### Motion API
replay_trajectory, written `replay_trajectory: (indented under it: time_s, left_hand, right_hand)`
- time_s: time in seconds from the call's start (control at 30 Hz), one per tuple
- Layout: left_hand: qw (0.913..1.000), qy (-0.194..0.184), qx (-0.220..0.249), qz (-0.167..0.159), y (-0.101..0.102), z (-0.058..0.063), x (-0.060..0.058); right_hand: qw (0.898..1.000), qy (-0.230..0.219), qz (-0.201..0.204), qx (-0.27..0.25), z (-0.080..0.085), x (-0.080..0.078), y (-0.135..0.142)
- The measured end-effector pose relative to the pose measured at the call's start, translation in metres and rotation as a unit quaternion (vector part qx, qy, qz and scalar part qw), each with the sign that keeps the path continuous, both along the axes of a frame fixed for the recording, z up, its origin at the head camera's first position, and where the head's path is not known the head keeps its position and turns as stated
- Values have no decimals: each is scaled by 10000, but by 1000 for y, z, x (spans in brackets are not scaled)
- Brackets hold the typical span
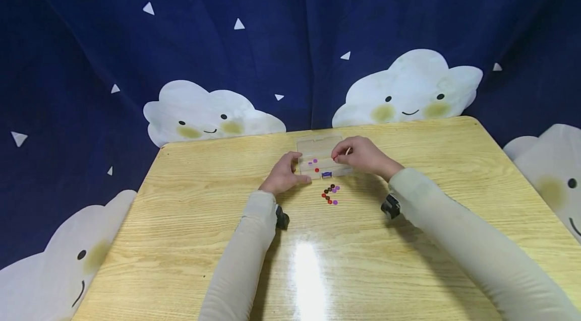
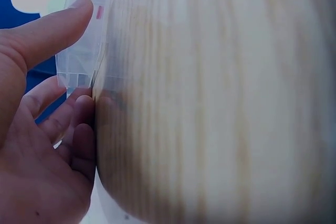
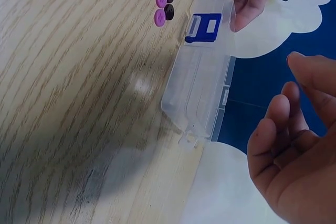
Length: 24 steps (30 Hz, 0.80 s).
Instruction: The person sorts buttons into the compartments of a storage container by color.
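A clear plastic box (image 1: 317, 146) with a blue latch (image 3: 205, 28) lies lid open near the table's back edge. Two purple buttons (image 1: 315, 161) and one red button (image 1: 316, 170) show within its outline in the head view. My left hand (image 1: 283, 174) grips the box's left end, thumb at the front side and fingers round the end. Over the right part of the box, my right hand (image 1: 363, 154) pinches a red button (image 1: 335, 158) between thumb and fingertips; only a sliver of it shows in the right wrist view.
Several loose buttons (image 1: 328, 198), red, purple and dark brown, lie on the wooden table (image 1: 190, 220) just in front of the box. Behind the table's back edge hangs a dark blue curtain (image 1: 272, 49) with white clouds.
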<state>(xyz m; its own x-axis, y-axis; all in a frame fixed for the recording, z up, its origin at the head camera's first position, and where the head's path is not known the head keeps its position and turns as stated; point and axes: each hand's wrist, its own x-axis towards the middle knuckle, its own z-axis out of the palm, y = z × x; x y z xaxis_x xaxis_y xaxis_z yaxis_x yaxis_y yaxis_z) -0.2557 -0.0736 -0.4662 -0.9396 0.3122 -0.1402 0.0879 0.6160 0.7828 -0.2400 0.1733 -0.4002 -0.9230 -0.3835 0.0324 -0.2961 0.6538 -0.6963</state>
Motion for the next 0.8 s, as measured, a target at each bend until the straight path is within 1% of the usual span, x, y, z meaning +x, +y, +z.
replay_trajectory:
  time_s: [0.37,0.53,0.7,0.8]
  left_hand:
    - [10000,-6,65,-8,1,-2,-1]
    - [10000,14,23,-14,1,-3,-1]
    - [10000,14,53,-3,1,-1,0]
    - [9999,15,93,-44,1,0,0]
  right_hand:
    - [9997,-80,-131,176,-2,-6,-1]
    - [9997,-76,-94,228,-4,-9,-7]
    - [9997,-30,-58,231,-7,-13,-14]
    - [9997,-111,-119,192,-9,-16,-20]
